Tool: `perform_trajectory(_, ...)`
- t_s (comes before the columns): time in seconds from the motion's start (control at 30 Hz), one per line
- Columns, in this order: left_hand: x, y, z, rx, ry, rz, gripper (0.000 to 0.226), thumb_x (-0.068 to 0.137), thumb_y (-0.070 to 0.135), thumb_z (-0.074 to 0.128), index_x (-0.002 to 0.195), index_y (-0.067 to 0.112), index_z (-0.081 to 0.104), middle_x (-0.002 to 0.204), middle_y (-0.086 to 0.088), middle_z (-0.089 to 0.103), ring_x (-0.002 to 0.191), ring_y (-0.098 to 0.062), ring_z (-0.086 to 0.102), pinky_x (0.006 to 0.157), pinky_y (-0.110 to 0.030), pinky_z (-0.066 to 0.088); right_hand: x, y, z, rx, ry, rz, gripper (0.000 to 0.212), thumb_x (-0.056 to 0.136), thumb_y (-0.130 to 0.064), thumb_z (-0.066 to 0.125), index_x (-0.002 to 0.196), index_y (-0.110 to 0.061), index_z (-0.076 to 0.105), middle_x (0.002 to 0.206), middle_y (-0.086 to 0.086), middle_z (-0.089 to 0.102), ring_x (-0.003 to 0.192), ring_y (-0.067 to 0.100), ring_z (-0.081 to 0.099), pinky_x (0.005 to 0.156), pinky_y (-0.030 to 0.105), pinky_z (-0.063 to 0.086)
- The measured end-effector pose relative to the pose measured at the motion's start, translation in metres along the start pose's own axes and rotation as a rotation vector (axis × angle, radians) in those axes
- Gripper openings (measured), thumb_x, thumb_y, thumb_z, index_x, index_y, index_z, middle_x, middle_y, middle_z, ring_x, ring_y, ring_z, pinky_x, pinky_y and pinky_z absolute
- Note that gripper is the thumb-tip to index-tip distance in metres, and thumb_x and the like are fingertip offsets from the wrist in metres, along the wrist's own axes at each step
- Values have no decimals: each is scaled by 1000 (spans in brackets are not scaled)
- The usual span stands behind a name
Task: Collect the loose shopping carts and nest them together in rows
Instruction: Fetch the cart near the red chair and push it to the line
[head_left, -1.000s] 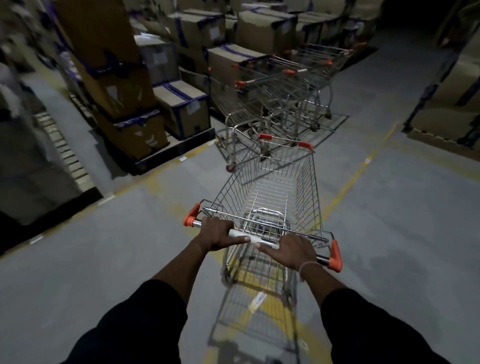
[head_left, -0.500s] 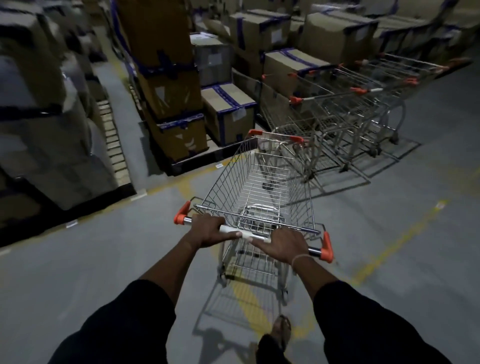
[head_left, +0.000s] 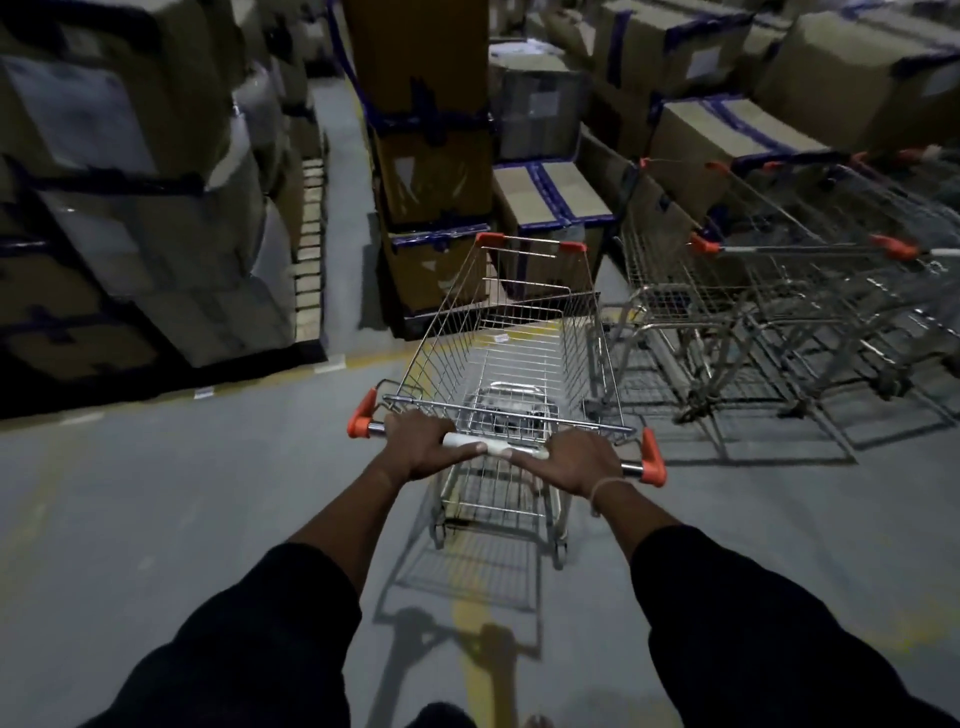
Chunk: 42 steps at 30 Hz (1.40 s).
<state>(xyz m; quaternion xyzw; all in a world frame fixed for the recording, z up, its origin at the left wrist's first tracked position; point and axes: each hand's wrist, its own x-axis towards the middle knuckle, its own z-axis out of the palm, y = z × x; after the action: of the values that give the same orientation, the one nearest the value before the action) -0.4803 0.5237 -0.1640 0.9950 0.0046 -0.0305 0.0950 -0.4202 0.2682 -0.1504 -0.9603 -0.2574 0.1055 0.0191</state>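
Cart (head_left: 524, 358) handle clenched by left grip (head_left: 423, 444) and right grip (head_left: 574, 462), nested row (head_left: 779, 291) just right.

Inspector A: How many shopping carts were counted?

Inspector B: One loose cart (head_left: 519, 353) was counted on the floor (head_left: 156, 519). A nested row of carts (head_left: 789, 291) was noted at the floor's far right edge; at least three handles were made out, the full count being blurred.

Inspector A: And hands?

Inspector B: Two were recorded on the one handle bar (head_left: 498, 448): a left hand (head_left: 423, 441) and a right hand (head_left: 574, 460). Two orange end caps were counted on that bar, and two on the basket's front corners.

Inspector A: Boxes?

Inspector B: Many cardboard boxes (head_left: 550, 192) were seen along the far edge; no exact number could be established.
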Motion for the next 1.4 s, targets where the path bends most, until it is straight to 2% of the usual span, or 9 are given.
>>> perform_trajectory(0.13,41,-4,-1,-5,3,-61,68,75,96,26,63,33,47,64,14,50,77,-17,52,76,-39,26,55,19,-11,-24,-11,-50,95,75,-104,20,58,-19,58,66,2,64,65,22,63,66,33,51)
perform_trajectory(0.33,114,-34,-1,-72,37,-101,77,67,103,17,60,33,48,63,12,53,76,-19,56,80,-40,35,137,33,-30,-25,-16,-113,91,81,-99,24,58,-18,59,63,0,61,62,21,62,63,30,47)
perform_trajectory(0.47,162,-48,-8,-43,31,-155,76,67,101,16,63,33,51,69,10,57,81,-18,53,83,-42,34,194,42,-38,19,11,-119,108,64,-109,7,61,-16,63,61,-1,63,60,19,63,67,31,55)
perform_trajectory(0.6,207,-53,-13,-36,22,-206,87,66,102,14,77,33,65,68,13,51,86,-19,54,80,-41,29,243,57,-49,22,21,-134,104,63,-110,6,60,-19,57,59,-2,58,59,19,61,66,32,55)
perform_trajectory(0.77,249,-50,-17,-25,-20,-243,69,79,97,28,72,33,55,75,7,58,93,-24,61,91,-46,35,291,80,-60,-72,20,-157,105,70,-107,9,64,-17,64,60,-1,60,59,16,59,69,32,56)
perform_trajectory(0.87,268,-49,-18,-53,-72,-247,73,74,101,19,65,33,44,75,4,58,91,-27,65,97,-49,41,309,91,-65,-94,18,-165,100,71,-106,14,62,-19,61,59,-1,59,58,16,58,67,32,56)
perform_trajectory(1.07,290,-50,-14,-102,-144,-293,95,49,110,-7,67,34,47,73,1,56,90,-32,67,101,-62,46,333,103,-69,-106,-25,-182,100,73,-106,20,67,-17,67,61,-1,61,58,16,60,67,30,56)
perform_trajectory(1.23,293,-35,-19,-24,-178,-360,88,68,104,9,87,34,59,83,3,60,94,-29,65,105,-61,38,339,115,-74,-91,-32,-217,89,75,-104,25,60,-21,53,60,0,58,57,18,60,65,30,55)
perform_trajectory(1.4,285,-14,-14,-27,-117,-373,80,73,100,16,84,32,58,79,4,60,90,-28,64,97,-51,41,331,127,-79,-122,-46,-234,92,74,-105,25,58,-19,53,61,2,63,58,19,61,66,31,54)
